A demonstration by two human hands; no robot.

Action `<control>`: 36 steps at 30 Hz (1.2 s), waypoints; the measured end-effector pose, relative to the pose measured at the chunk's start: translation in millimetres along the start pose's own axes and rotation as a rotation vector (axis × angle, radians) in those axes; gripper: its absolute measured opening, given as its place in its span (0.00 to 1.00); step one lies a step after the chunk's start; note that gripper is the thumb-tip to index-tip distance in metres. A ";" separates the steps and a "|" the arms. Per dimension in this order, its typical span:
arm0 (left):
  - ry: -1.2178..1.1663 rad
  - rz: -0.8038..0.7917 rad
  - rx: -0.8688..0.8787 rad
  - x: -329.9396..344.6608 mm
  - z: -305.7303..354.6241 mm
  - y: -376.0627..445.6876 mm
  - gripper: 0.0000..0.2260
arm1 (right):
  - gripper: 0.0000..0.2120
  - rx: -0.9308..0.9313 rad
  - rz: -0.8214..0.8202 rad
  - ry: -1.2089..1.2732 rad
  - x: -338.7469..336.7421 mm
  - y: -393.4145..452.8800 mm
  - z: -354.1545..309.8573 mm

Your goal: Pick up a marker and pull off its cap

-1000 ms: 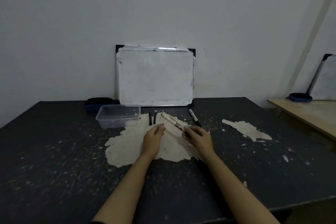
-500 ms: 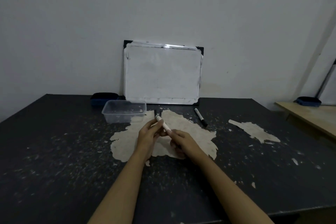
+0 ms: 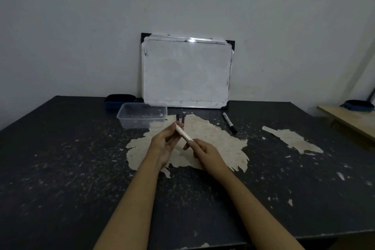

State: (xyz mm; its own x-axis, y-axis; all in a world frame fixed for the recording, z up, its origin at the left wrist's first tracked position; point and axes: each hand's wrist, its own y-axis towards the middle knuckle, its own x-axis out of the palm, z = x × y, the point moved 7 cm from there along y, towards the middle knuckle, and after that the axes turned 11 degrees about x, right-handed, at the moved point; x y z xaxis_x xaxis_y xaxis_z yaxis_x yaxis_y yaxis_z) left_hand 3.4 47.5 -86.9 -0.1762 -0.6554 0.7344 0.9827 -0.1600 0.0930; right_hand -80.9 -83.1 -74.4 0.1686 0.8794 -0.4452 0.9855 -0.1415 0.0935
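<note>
Both hands hold one white cylindrical marker point(image 3: 183, 133) above the worn black surface point(image 3: 60, 168): the right hand point(image 3: 205, 152) grips its near end, the left hand point(image 3: 164, 144) pinches its far end. Whether it is capped is hard to tell. Two small black caps point(image 3: 180, 118) lie beyond; the white rectangular whiteboard point(image 3: 186, 71) looks unmarked.

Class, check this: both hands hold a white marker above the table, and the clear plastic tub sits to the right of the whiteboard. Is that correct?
Not quite. The head view shows the tub left of the whiteboard, in front of its left corner. The rest stands: the left hand and right hand hold the marker above the table.
</note>
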 end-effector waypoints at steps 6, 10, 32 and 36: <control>-0.037 0.018 -0.008 5.0 3.0 -2.3 0.06 | 0.13 -0.146 0.180 -0.294 -1.1 -6.9 -10.8; -0.039 0.039 0.003 5.9 6.0 -4.7 0.07 | 0.13 -0.212 0.275 -0.535 -1.3 -9.0 -19.3; 1.351 -0.193 0.505 1.4 15.1 -9.6 0.09 | 0.16 -0.085 0.261 -0.202 -23.2 -1.9 5.7; 1.333 -0.250 0.438 2.3 10.1 -8.1 0.13 | 0.14 -0.061 0.240 0.019 -29.9 -1.2 7.4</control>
State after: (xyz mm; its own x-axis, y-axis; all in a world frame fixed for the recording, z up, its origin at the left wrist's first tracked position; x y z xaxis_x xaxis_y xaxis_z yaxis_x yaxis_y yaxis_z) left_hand -4.3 54.8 -79.2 -0.0239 -0.8767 -0.4805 0.8127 -0.2969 0.5013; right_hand -87.0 -112.6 -67.7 0.3964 0.8324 -0.3874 0.9144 -0.3200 0.2480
